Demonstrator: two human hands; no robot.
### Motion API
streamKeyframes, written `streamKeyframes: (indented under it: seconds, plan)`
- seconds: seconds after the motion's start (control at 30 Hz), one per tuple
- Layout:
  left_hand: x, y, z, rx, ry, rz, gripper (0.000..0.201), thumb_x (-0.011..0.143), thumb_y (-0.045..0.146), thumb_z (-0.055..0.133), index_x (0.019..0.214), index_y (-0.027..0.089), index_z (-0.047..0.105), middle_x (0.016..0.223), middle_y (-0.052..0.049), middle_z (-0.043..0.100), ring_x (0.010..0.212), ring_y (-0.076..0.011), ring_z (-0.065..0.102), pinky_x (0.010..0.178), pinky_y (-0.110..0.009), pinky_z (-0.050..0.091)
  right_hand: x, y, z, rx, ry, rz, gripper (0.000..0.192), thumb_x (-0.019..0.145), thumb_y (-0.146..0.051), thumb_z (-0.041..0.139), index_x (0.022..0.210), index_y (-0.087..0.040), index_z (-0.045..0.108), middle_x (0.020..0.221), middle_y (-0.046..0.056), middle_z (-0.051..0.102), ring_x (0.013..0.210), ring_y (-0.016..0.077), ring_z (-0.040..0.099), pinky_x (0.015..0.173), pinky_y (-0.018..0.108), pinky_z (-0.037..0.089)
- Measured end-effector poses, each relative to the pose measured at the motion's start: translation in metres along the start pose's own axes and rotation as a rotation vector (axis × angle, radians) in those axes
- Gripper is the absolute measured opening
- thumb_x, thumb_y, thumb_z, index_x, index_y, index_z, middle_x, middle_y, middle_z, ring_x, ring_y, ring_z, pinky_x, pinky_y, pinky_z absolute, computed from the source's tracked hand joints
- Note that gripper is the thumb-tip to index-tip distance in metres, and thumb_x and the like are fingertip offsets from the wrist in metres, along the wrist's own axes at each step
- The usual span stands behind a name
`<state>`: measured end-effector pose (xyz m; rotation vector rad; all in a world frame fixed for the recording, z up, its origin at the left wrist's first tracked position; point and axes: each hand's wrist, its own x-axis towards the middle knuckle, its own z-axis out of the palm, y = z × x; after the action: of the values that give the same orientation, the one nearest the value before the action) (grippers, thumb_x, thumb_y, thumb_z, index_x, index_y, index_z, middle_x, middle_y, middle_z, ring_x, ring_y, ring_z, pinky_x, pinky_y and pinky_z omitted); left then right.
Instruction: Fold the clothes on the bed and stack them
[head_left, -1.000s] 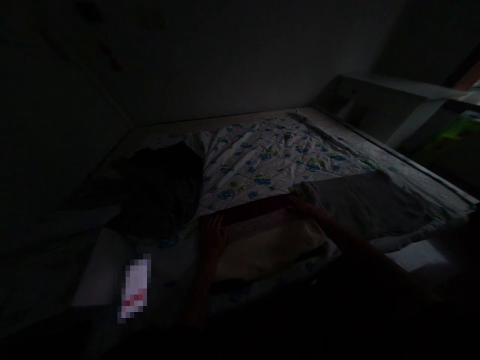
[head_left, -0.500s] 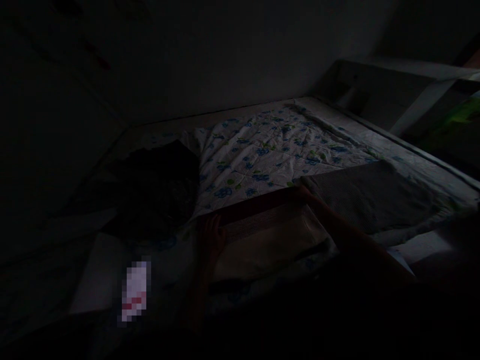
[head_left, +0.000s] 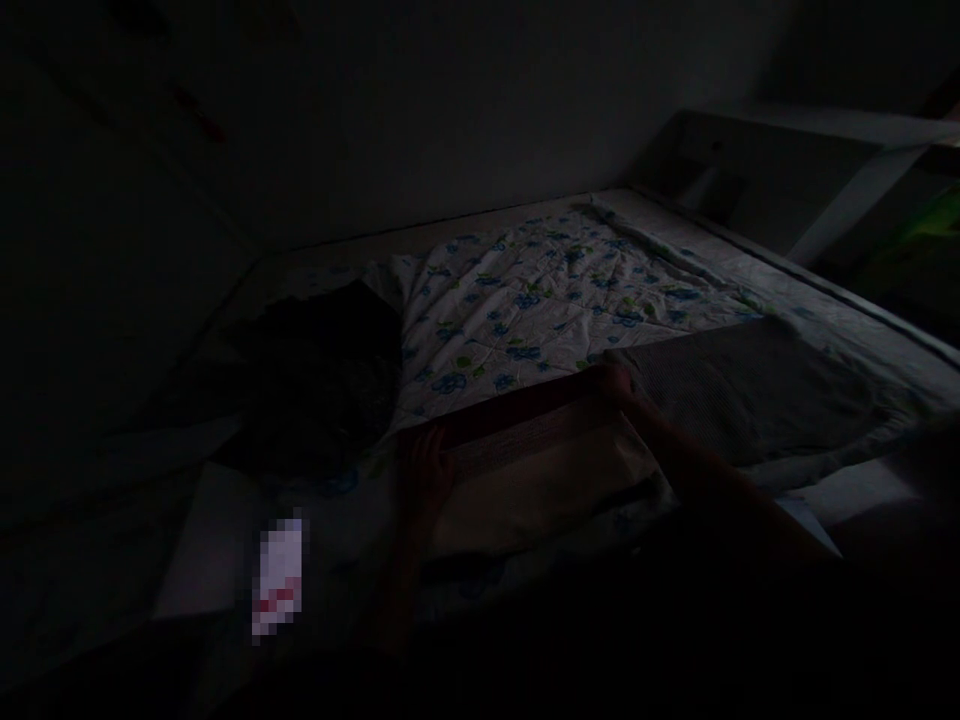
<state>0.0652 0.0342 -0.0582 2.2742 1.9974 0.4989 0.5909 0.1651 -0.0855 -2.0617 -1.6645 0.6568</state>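
On the bed before me lies a folded cloth point(head_left: 540, 470), tan with a dark red band along its far edge and a patterned strip beside it. My left hand point(head_left: 429, 470) rests on the cloth's left end, fingers stretched out and apart. At the far right corner my right hand point(head_left: 616, 385) has its fingers closed over the dark red edge; the fingertips are hard to see in the dim light. A grey folded cloth point(head_left: 742, 390) with a fine texture lies just right of that hand.
A white sheet with blue flowers point(head_left: 517, 300) covers the bed. Dark crumpled fabric point(head_left: 322, 370) is heaped at the left. A blurred pale item point(head_left: 279, 575) sits at the lower left. Walls bound the bed behind, and a pale shelf-like frame point(head_left: 862, 200) stands at the right.
My right hand has shifted slightly and its fingers look more curled at the cloth's corner. The left hand stays at its end. The view has moved a little.
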Motion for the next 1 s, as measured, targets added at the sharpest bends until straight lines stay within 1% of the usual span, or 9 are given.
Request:
streamKeyframes:
  seconds: [0.17,0.27,0.33,0.5,0.63,0.7,0.77,0.9,1.0]
  plan:
    - [0.001,0.001,0.002,-0.008,0.008,-0.008,0.064,0.109,0.030,0.054,0.169,0.019,0.073,0.177,-0.017,0.072,0.166,-0.0407,0.063,0.149,-0.065,0.037,-0.018,-0.017,0.003,-0.180,0.032,0.046,0.067,0.115,-0.033,0.061,0.175,-0.003,0.066,0.166,0.036,0.070,0.153,0.0506,0.069,0.131,0.063,0.056]
    - [0.000,0.001,0.005,0.004,0.017,-0.009,0.064,0.110,0.030,0.052,0.169,0.018,0.073,0.177,-0.016,0.072,0.167,-0.0400,0.063,0.149,-0.063,0.038,-0.027,-0.043,0.005,-0.285,0.063,-0.090,0.074,0.116,-0.022,0.046,0.188,-0.005,0.049,0.188,0.032,0.050,0.174,0.0513,0.047,0.142,0.071,0.041]
    - [0.000,0.001,0.006,0.012,0.012,-0.002,0.064,0.110,0.031,0.051,0.170,0.015,0.072,0.179,-0.018,0.070,0.168,-0.0409,0.062,0.148,-0.064,0.040,-0.037,-0.075,0.018,-0.291,-0.005,-0.234,0.075,0.117,-0.021,0.043,0.192,-0.008,0.045,0.195,0.026,0.042,0.182,0.0470,0.038,0.148,0.069,0.032]
    - [-0.002,0.001,0.008,0.009,0.011,-0.010,0.064,0.113,0.031,0.048,0.170,0.014,0.072,0.179,-0.020,0.069,0.168,-0.0418,0.061,0.147,-0.065,0.040,-0.095,-0.188,0.101,-0.272,-0.251,-0.557,0.073,0.126,-0.037,0.052,0.192,-0.008,0.041,0.202,0.014,0.031,0.188,0.0363,0.029,0.155,0.056,0.023]
    - [-0.002,0.000,0.006,-0.007,0.013,0.006,0.063,0.113,0.031,0.047,0.168,0.014,0.073,0.179,-0.019,0.070,0.168,-0.0405,0.062,0.147,-0.062,0.041,-0.137,-0.245,0.155,-0.230,-0.341,-0.742,0.071,0.126,-0.041,0.058,0.194,-0.026,0.045,0.200,-0.003,0.037,0.186,0.0302,0.036,0.156,0.041,0.018]
    - [-0.001,0.000,0.005,-0.018,0.016,0.000,0.063,0.112,0.030,0.049,0.168,0.017,0.074,0.177,-0.019,0.071,0.168,-0.0400,0.062,0.146,-0.062,0.042,-0.139,-0.243,0.157,-0.215,-0.361,-0.745,0.071,0.125,-0.046,0.061,0.193,-0.033,0.048,0.196,-0.008,0.044,0.185,0.0295,0.039,0.156,0.041,0.020]
    - [0.000,0.000,0.005,-0.025,0.013,-0.009,0.064,0.110,0.029,0.051,0.169,0.018,0.074,0.177,-0.018,0.072,0.168,-0.0404,0.062,0.146,-0.064,0.041,-0.128,-0.222,0.143,-0.218,-0.350,-0.721,0.071,0.124,-0.051,0.063,0.192,-0.033,0.049,0.196,-0.005,0.045,0.185,0.0310,0.039,0.155,0.044,0.022]
    - [0.001,0.000,0.005,-0.044,0.013,0.006,0.064,0.111,0.033,0.052,0.169,0.015,0.073,0.179,-0.019,0.069,0.169,-0.0414,0.060,0.149,-0.064,0.037,-0.094,-0.143,0.089,-0.292,-0.265,-0.610,0.070,0.127,-0.056,0.057,0.190,-0.026,0.052,0.198,0.008,0.042,0.185,0.0333,0.037,0.154,0.057,0.026]
    - [0.002,-0.001,0.004,-0.047,0.025,0.010,0.064,0.111,0.034,0.051,0.168,0.015,0.073,0.178,-0.019,0.070,0.168,-0.0415,0.061,0.148,-0.065,0.038,-0.075,-0.082,0.046,-0.334,-0.216,-0.456,0.071,0.124,-0.058,0.060,0.189,-0.032,0.054,0.196,0.010,0.047,0.184,0.0367,0.041,0.152,0.062,0.032]
